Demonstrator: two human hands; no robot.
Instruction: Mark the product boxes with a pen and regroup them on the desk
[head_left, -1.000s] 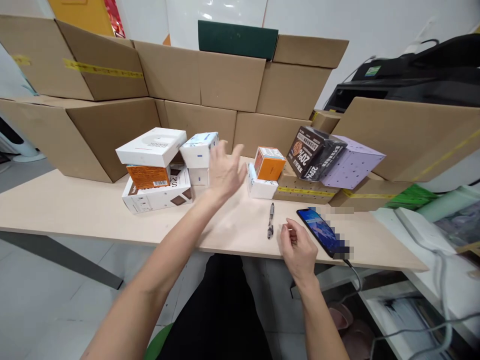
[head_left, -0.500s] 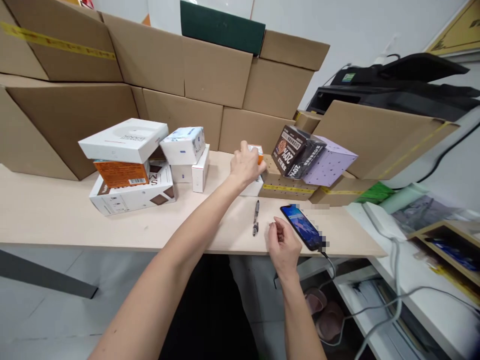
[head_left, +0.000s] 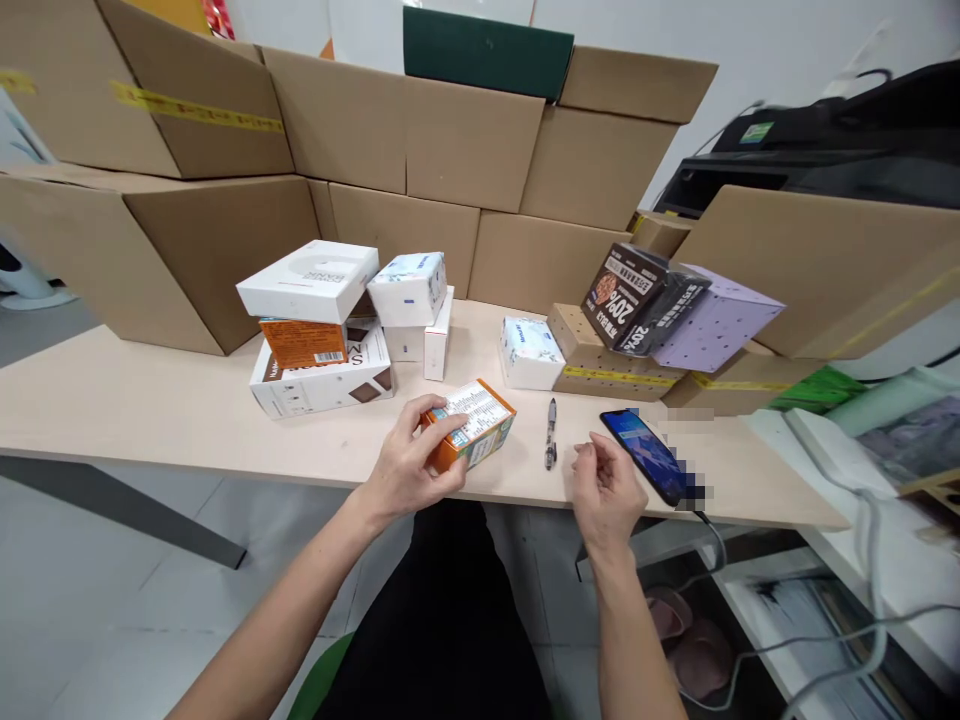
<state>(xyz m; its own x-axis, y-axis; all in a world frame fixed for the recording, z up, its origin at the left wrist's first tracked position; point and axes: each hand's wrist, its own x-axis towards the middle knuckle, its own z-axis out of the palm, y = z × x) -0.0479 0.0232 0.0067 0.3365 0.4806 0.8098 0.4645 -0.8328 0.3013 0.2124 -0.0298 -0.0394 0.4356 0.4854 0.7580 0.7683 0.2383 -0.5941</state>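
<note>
My left hand (head_left: 415, 455) grips a small orange-and-white printed box (head_left: 474, 425) near the front edge of the table, thumb and fingers on its left end. My right hand (head_left: 609, 485) is at the table edge with its fingers curled in, and nothing shows in them. Beside it lies a phone (head_left: 643, 455) with a lit screen and a cable plugged in. A pen (head_left: 551, 434) rests between the held box and my right hand. Behind the pen sits a white tissue pack (head_left: 532, 353) with blue print.
At left are stacked a white box (head_left: 309, 281), an orange box (head_left: 303, 343) and a brown-patterned white box (head_left: 330, 378). Another tissue pack (head_left: 409, 288) tops white boxes. Dark (head_left: 626, 295) and purple (head_left: 716, 322) boxes lean at right. Cardboard boxes (head_left: 405, 225) wall the back.
My left hand has lifted the orange-and-white box off the tissue pack and brought it toward me and left. My right hand stays beside the phone. The view has shifted somewhat.
</note>
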